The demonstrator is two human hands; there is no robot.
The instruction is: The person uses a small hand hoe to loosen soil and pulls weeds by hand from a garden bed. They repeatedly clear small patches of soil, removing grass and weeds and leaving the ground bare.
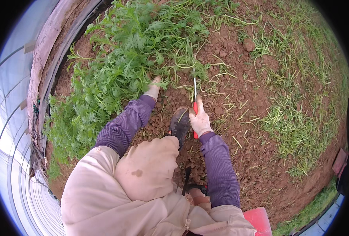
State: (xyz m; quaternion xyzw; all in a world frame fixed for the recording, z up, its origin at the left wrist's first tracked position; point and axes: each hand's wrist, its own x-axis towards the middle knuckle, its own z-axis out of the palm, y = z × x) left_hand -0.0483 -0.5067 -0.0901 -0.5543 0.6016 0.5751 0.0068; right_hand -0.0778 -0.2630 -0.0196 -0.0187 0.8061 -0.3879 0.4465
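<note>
My right hand [200, 120], in a pale glove, is closed round the red handle of a long thin metal blade tool [195, 88]. The tool points away from me, and its far end is hidden among cut stems and leaves. At the edge of a dense stand of leafy green plants [127, 59] is my left hand [153, 88], also pale-gloved. Its fingers are mostly hidden under the foliage, so its grip cannot be told. Loose stems lie on the reddish soil [221, 88] about the blade.
My shoe [180, 124] stands on the soil between my arms. Cut greens [289, 129] lie scattered at the right. A plastic greenhouse wall with curved ribs [9, 118] runs along the left. A red object [258, 219] shows beside me at lower right.
</note>
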